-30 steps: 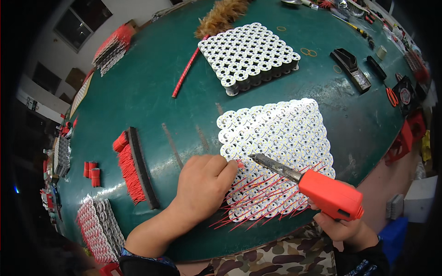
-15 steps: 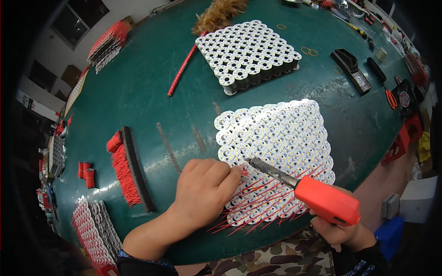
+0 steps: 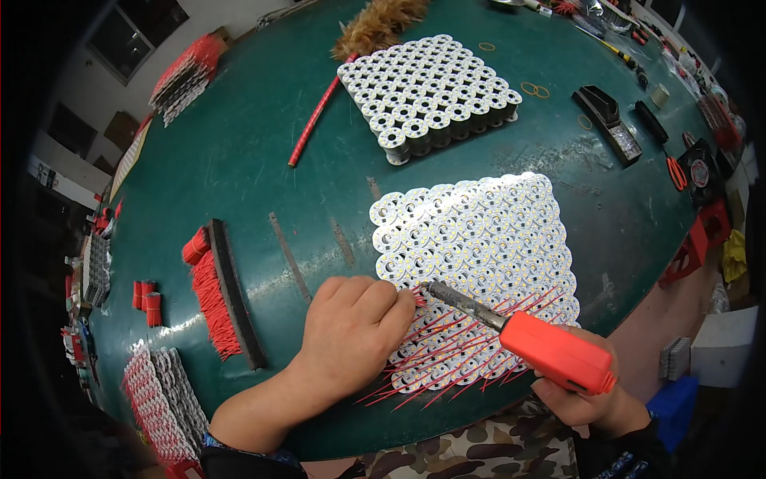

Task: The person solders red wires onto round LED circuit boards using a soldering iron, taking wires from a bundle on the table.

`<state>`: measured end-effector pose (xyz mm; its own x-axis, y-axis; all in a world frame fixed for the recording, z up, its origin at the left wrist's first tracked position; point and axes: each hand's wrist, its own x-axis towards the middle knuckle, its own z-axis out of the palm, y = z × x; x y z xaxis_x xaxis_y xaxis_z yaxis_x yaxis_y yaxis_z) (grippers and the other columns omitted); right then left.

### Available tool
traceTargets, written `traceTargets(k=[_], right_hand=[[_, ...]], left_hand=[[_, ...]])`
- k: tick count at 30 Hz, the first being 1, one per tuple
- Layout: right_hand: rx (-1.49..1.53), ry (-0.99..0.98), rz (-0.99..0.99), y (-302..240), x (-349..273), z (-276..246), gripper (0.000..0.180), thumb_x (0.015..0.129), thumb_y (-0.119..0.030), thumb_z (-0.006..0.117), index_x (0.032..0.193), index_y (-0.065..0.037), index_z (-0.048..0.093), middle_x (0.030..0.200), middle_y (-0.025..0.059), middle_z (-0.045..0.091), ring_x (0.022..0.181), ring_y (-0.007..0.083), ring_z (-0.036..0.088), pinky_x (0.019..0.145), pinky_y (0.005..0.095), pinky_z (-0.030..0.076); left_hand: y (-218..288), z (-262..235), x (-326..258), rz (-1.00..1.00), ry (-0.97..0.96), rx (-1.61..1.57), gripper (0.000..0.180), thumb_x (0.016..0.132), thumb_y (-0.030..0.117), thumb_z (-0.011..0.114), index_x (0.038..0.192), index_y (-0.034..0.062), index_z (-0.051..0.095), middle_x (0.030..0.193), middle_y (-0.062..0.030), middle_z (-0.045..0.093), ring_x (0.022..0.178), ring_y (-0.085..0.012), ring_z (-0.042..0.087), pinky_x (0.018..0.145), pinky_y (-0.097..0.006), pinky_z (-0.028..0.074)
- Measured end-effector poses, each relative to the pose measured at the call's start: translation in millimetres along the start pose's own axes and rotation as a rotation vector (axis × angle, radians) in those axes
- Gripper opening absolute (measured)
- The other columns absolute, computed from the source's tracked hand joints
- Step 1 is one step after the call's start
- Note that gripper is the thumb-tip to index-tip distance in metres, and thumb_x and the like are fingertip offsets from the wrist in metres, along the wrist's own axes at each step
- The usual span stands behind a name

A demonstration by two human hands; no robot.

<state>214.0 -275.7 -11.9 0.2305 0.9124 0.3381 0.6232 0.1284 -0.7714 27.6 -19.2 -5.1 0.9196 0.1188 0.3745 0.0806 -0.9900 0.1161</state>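
A sheet of round white LED circuit boards (image 3: 487, 231) lies on the green table in front of me. Thin red wires (image 3: 459, 343) run slantwise across its nearer rows and stick out past its near edge. My left hand (image 3: 351, 327) rests at the sheet's left edge, fingers pinched on a small bunch of red wires (image 3: 420, 294). In my right hand (image 3: 578, 395) is a soldering iron (image 3: 554, 351) with a red handle. Its dark tip points left and sits at a board right beside the left fingertips. Whether the tip touches a wire is too small to tell.
Behind lies a stack of similar boards (image 3: 431, 96), against a feather duster (image 3: 323, 112). Left are a dark strip (image 3: 235, 295) with red wires (image 3: 214, 303), wire bundles (image 3: 152, 307) and wired board sheets (image 3: 163, 399). At right are a black holder (image 3: 608, 124) and orange-handled scissors (image 3: 677, 172).
The soldering iron has shifted slightly left and toward me, its tip now nearer the left fingertips. My left hand stays almost in place, still pinching the wires.
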Motion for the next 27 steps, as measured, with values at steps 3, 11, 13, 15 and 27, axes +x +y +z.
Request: traceTargets(k=[3,11,13,15,27], right_hand=[[-0.066,0.007,-0.017,-6,5,-2,0.061,0.074,-0.007,0.084,0.126,0.003,0.055,0.110,0.0203,0.071,0.090,0.0322,0.073,0.078,0.0387,0.058],[-0.065,0.020,-0.016,-13,12,-3,0.060,0.072,-0.003,0.084,0.125,0.003,0.056,0.107,0.0198,0.072,0.084,0.0309,0.074,0.071,0.0369,0.059],[-0.033,0.026,0.011,-11,10,-3,0.057,0.072,-0.003,0.084,0.123,0.002,0.058,0.107,0.0192,0.072,0.083,0.0305,0.074,0.071,0.0370,0.058],[0.018,-0.026,0.005,-4,6,-4,0.047,0.075,-0.005,0.083,0.117,0.002,0.063,0.105,0.0181,0.072,0.085,0.0303,0.073,0.073,0.0378,0.058],[-0.024,-0.004,0.001,-7,6,-2,0.041,0.080,-0.008,0.079,0.117,0.003,0.065,0.114,0.0178,0.069,0.095,0.0322,0.072,0.084,0.0387,0.057]], left_hand=[[1,-1,0,-0.001,-0.010,0.009,0.020,0.078,0.012,0.066,0.097,0.0071,0.069,0.082,-0.0032,0.062,0.077,-0.0230,0.063,0.070,-0.038,0.045],[0,0,-1,0.000,-0.016,0.007,0.020,0.078,0.012,0.066,0.097,0.0073,0.068,0.083,-0.0033,0.062,0.078,-0.0231,0.062,0.069,-0.038,0.045],[0,0,-1,0.001,-0.016,0.006,0.020,0.078,0.012,0.066,0.097,0.0073,0.068,0.083,-0.0033,0.062,0.078,-0.0230,0.062,0.069,-0.038,0.045],[0,-1,0,0.005,-0.020,0.010,0.020,0.078,0.012,0.066,0.097,0.0074,0.068,0.084,-0.0032,0.062,0.078,-0.0231,0.062,0.069,-0.038,0.045],[0,1,-1,0.009,-0.008,0.014,0.019,0.078,0.012,0.065,0.097,0.0075,0.068,0.083,-0.0032,0.061,0.078,-0.0230,0.062,0.068,-0.039,0.045]])
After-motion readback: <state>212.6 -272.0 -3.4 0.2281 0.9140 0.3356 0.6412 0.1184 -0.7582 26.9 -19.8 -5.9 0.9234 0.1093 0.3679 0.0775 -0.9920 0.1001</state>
